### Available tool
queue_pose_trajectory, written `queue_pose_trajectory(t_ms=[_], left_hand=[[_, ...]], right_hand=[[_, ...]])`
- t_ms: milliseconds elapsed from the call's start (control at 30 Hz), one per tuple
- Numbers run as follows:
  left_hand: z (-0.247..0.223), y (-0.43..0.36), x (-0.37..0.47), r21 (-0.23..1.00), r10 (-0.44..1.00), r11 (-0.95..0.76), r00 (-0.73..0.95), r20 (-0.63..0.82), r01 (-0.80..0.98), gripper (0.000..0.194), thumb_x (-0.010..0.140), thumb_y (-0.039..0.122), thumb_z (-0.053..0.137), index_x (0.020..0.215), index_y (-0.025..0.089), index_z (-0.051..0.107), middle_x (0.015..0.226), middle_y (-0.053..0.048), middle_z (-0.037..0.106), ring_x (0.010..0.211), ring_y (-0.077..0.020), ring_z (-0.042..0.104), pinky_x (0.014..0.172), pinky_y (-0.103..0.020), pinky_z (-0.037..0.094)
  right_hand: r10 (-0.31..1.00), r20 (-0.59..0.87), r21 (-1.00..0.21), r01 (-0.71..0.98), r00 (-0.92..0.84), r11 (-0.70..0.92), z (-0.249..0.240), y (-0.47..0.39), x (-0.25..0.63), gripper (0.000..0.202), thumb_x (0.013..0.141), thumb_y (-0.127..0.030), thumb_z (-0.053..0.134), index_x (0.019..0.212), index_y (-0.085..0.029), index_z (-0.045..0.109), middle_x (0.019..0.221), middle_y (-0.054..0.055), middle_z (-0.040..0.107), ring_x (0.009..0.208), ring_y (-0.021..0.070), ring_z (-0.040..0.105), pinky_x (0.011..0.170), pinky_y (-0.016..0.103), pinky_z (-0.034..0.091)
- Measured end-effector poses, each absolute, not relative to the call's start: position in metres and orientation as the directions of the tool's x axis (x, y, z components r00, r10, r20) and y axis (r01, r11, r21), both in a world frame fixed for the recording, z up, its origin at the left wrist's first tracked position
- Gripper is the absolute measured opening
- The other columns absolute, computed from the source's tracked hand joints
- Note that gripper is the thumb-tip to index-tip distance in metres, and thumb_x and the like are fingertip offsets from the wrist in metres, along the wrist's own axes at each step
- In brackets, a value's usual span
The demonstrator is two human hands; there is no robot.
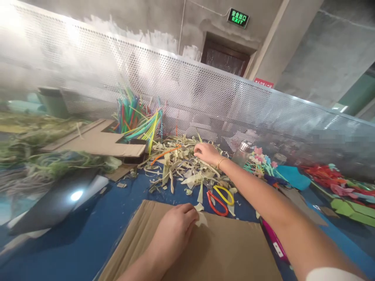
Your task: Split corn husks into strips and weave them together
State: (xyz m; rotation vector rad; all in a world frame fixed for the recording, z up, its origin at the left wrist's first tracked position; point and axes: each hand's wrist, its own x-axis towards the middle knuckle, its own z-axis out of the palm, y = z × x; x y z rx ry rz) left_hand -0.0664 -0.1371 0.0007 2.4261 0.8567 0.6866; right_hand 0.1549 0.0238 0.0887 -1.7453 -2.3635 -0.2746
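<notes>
My left hand [177,224] rests on a brown cardboard sheet [234,249], its fingers curled and closed around the edge of a pale cream scrap [202,219]. My right hand [208,153], with a bracelet at the wrist, reaches into a pile of pale green scraps and strips [190,177]. Its fingers are bent together, and whatever they pinch is too small to make out. Between the hands lie scissors [209,199] with one red and one yellow handle, their blades partly covered by scraps. An orange pipe cleaner [165,154] lies across the pile.
Colourful pipe cleaners [129,113] stand behind a cut cardboard piece [96,140]. A glass bottle [242,153], pink flowers [259,154] and a magenta object [275,241] are at right. Green-grey strands [58,164] and a shiny black sheet [55,203] lie left. A perforated metal panel [175,86] borders the back.
</notes>
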Motion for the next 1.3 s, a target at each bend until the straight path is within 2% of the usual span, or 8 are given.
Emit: queue_pose_trajectory(t_ms=[200,333,433,567,767,1067,1167,1300], left_hand=[[0.001,-0.137,-0.067,0.561,0.668,-0.704,0.674,0.315,0.436,0.024,0.089,0.009,0.041,0.078,0.019,0.06,0.087,-0.003,0.064,0.08,-0.0172,0.058,0.07,-0.026,0.042],[-0.002,-0.136,-0.066,0.554,0.669,-0.709,0.664,0.334,0.436,0.024,0.089,0.009,0.041,0.081,0.019,0.061,0.087,-0.003,0.063,0.08,-0.0174,0.058,0.07,-0.026,0.042],[-0.004,-0.136,-0.066,0.533,0.651,-0.729,0.676,0.346,0.429,0.023,0.089,0.009,0.042,0.08,0.019,0.061,0.085,-0.003,0.063,0.079,-0.0174,0.058,0.068,-0.026,0.042],[-0.004,-0.137,-0.066,0.504,0.637,-0.747,0.684,0.356,0.433,0.023,0.089,0.01,0.043,0.077,0.018,0.06,0.083,-0.003,0.063,0.076,-0.0171,0.058,0.066,-0.025,0.042],[-0.004,-0.14,-0.063,0.48,0.609,-0.775,0.688,0.394,0.411,0.021,0.087,0.009,0.047,0.078,0.018,0.064,0.084,-0.004,0.065,0.075,-0.0172,0.058,0.064,-0.025,0.041],[-0.002,-0.145,-0.063,0.444,0.496,-0.847,0.739,0.457,0.294,0.019,0.088,0.013,0.05,0.081,0.019,0.066,0.081,-0.003,0.065,0.073,-0.0171,0.058,0.063,-0.025,0.041],[-0.004,-0.144,-0.062,0.442,0.464,-0.861,0.747,0.477,0.253,0.023,0.091,0.012,0.044,0.083,0.019,0.065,0.082,-0.003,0.065,0.073,-0.0165,0.058,0.065,-0.025,0.043],[-0.009,-0.142,-0.061,0.446,0.452,-0.865,0.746,0.489,0.231,0.024,0.091,0.01,0.041,0.082,0.019,0.062,0.083,-0.003,0.064,0.073,-0.0159,0.058,0.065,-0.024,0.043]], right_hand=[[0.953,0.287,-0.094,0.987,-0.099,0.131,0.066,0.059,0.109,0.06,0.082,-0.042,0.062,0.134,-0.018,0.044,0.121,0.013,0.056,0.105,0.0228,0.055,0.086,0.033,0.042],[0.945,0.208,-0.064,0.961,-0.251,0.27,0.042,0.041,0.066,0.026,0.082,-0.022,0.058,0.108,-0.025,0.064,0.105,0.006,0.063,0.099,0.0204,0.058,0.082,0.029,0.043],[0.894,0.228,0.016,0.92,-0.386,0.393,0.036,0.016,0.056,0.022,0.084,-0.014,0.05,0.094,-0.022,0.067,0.098,0.007,0.062,0.096,0.0204,0.056,0.08,0.029,0.042],[0.809,0.233,0.085,0.84,-0.539,0.535,0.036,-0.016,0.074,0.023,0.086,-0.013,0.048,0.097,-0.018,0.067,0.098,0.008,0.062,0.092,0.02,0.055,0.081,0.031,0.042],[0.568,0.195,0.124,0.595,-0.8,0.794,0.016,-0.061,0.085,0.03,0.093,-0.023,0.048,0.121,-0.019,0.061,0.124,0.008,0.059,0.115,0.021,0.046,0.095,0.035,0.038],[0.465,0.117,0.094,0.476,-0.878,0.874,0.013,-0.068,0.084,0.024,0.096,-0.025,0.045,0.112,-0.025,0.063,0.122,0.001,0.064,0.121,0.0202,0.044,0.101,0.041,0.029],[0.579,0.206,0.005,0.593,-0.789,0.805,0.017,-0.065,0.081,0.04,0.091,-0.023,0.051,0.131,-0.02,0.049,0.12,0.007,0.061,0.111,0.019,0.051,0.095,0.036,0.037],[0.781,0.345,-0.026,0.827,-0.52,0.562,0.016,-0.054,0.07,0.069,0.079,-0.038,0.066,0.14,-0.021,0.038,0.129,0.012,0.049,0.115,0.0255,0.046,0.095,0.039,0.04]])
